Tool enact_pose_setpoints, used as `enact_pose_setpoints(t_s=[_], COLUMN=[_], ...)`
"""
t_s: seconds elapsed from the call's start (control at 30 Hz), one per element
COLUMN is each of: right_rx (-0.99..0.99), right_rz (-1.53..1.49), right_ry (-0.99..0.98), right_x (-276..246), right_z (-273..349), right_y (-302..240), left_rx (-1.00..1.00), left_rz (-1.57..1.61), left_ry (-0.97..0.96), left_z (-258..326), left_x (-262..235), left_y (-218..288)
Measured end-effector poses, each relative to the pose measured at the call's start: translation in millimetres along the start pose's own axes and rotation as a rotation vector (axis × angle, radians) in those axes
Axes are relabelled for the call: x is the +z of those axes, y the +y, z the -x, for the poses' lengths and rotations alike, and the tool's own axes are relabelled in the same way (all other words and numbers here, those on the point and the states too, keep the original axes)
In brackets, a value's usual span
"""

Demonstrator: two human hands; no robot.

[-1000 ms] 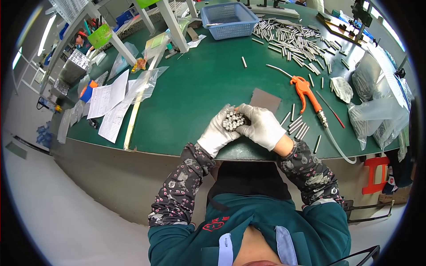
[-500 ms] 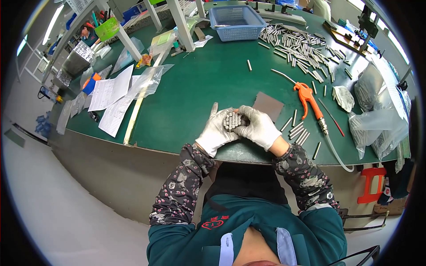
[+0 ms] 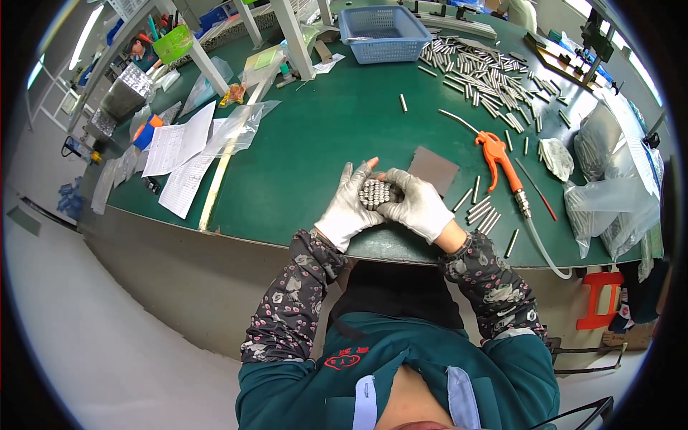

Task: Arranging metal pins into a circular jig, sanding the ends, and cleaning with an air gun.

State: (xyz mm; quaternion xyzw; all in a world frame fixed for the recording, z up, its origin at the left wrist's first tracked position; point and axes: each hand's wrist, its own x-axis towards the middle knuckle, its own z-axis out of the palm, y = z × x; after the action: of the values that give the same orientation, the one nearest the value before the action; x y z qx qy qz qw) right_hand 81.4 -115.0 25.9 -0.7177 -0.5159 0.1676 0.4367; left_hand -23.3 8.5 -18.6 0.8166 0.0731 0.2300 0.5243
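A tight bundle of short metal pins (image 3: pixel 374 193) is held between my two gloved hands near the table's front edge, its round ends facing up. My left hand (image 3: pixel 345 210) wraps the bundle's left side, with a bare fingertip sticking up past the white glove. From the right, my right hand (image 3: pixel 418 208) is closed against the bundle, its thumb at the lower edge and its fingers at the upper edge. Just beyond the right hand lies a flat grey-brown square plate (image 3: pixel 433 170). Several loose metal pins (image 3: pixel 479 209) rest to the right of that hand.
An orange air blow gun (image 3: pixel 502 159) with a hose and a thin red rod (image 3: pixel 536 190) lie at right, near filled plastic bags (image 3: pixel 609 208). A large pile of pins (image 3: pixel 487 80) spreads behind, beside a blue basket (image 3: pixel 383 50). Papers (image 3: pixel 179 154) lie at left.
A finger of my left hand has lifted from the bundle's upper edge and now points up and away. The right hand keeps its place, and the bundle has barely shifted.
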Motion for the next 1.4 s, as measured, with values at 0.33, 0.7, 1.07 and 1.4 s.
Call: enact_pose_setpoints(t_s=[0.33, 0.7, 1.07, 1.4], right_rx=[0.039, -0.026, -0.059, -0.288], right_rz=[0.028, 0.588, 0.796, 0.728], right_ry=[-0.019, 0.249, 0.221, 0.121], right_x=[-0.3, -38.2, -42.4, -33.8], right_z=[1.1, -1.2, -3.0, 3.4], right_y=[-7.4, -1.3, 8.6, -40.4], left_rx=[0.046, -0.099, -0.045, -0.127], left_rz=[0.13, 0.012, -0.161, 0.544], left_ry=[-0.054, -0.044, -0.089, -0.063], left_z=[-0.8, 2.0, -1.6, 5.0], left_x=[-2.1, -4.4, -4.1, 9.1], left_y=[-3.6, 4.4, 6.2, -8.7])
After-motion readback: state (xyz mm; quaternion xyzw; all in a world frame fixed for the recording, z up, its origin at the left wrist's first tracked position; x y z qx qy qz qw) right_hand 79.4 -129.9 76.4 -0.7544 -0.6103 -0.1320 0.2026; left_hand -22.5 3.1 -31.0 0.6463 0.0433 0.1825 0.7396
